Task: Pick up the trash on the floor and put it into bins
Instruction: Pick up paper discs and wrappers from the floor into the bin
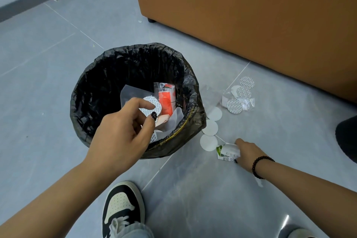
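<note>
Left hand (123, 133) over bin (185, 125), fingers loosely spread, holding nothing; right hand (246, 153) on floor (48, 63), pinching carton scrap (225, 151) right of bin; white discs (209, 131) just beside bin; wrappers (166, 100) inside bin.

Bin, scattered trash and both hands on the floor beside a cabinet.
The bin (135, 100) stands left of centre, a packet (166, 100) and a disc (151, 106) inside it. The left hand (123, 131) hangs over its near rim. Right of the bin lie three discs (209, 127) in a row; farther right, more discs (240, 94) before the cabinet (251, 15). The right hand (246, 153) grips a wrapper (226, 151) at the row's near end. A shoe (121, 206) is nearest.
</note>
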Available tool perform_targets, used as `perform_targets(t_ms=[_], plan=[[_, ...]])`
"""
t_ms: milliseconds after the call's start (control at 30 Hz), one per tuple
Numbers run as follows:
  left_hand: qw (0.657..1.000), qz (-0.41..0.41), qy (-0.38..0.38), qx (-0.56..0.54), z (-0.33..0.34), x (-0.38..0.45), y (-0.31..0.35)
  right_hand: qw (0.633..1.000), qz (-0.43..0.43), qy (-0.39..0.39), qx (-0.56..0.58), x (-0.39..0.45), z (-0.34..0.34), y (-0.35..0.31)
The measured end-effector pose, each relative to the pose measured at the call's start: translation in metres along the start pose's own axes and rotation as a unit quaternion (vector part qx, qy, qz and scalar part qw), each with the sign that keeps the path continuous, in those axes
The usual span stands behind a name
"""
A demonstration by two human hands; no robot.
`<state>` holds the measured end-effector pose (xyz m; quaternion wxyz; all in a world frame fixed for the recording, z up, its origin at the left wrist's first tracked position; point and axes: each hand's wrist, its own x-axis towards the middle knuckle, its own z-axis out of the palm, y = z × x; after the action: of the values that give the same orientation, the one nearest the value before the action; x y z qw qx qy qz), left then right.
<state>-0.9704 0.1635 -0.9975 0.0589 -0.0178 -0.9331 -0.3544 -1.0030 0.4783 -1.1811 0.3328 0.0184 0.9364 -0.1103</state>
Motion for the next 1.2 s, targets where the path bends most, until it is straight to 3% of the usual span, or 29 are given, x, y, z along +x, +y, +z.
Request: perform_targets(t_ms=[100,200,300,433,533,600,667,800,967,1200], plan=[[1.0,0.005,-0.002,0.003,0.0,0.001,0.0,0.992,0.034,0.053,0.114,-0.001,-0.01,-0.003],[1.0,0.011,-0.009,-0.001,0.0,0.001,0.001,0.957,0.039,0.157,0.242,-0.004,-0.04,-0.02],[1.0,0.016,-0.015,-0.011,0.0,0.001,0.001,0.882,-0.012,0.217,0.418,-0.019,-0.08,-0.051],[0.998,0.014,-0.022,-0.054,0.001,0.0,0.006,0.754,-0.112,0.196,0.617,-0.061,-0.121,-0.096],[0.992,0.001,-0.044,-0.12,0.0,0.0,0.011,0.709,-0.176,0.117,0.673,-0.097,-0.133,-0.124],[0.981,-0.001,-0.065,-0.18,0.0,0.001,0.014,0.71,-0.213,0.061,0.669,-0.112,-0.133,-0.137],[0.968,0.012,-0.084,-0.236,-0.001,0.002,0.017,0.736,-0.238,0.029,0.634,-0.119,-0.129,-0.147],[0.95,0.027,-0.086,-0.299,-0.003,0.004,0.022,0.785,-0.241,0.031,0.57,-0.118,-0.121,-0.156],[0.934,0.027,-0.093,-0.343,-0.004,0.003,0.02,0.815,-0.223,0.021,0.535,-0.114,-0.121,-0.158],[0.951,-0.023,0.014,-0.307,-0.006,0.005,0.025,0.846,-0.26,0.016,0.466,-0.121,-0.118,-0.16]])
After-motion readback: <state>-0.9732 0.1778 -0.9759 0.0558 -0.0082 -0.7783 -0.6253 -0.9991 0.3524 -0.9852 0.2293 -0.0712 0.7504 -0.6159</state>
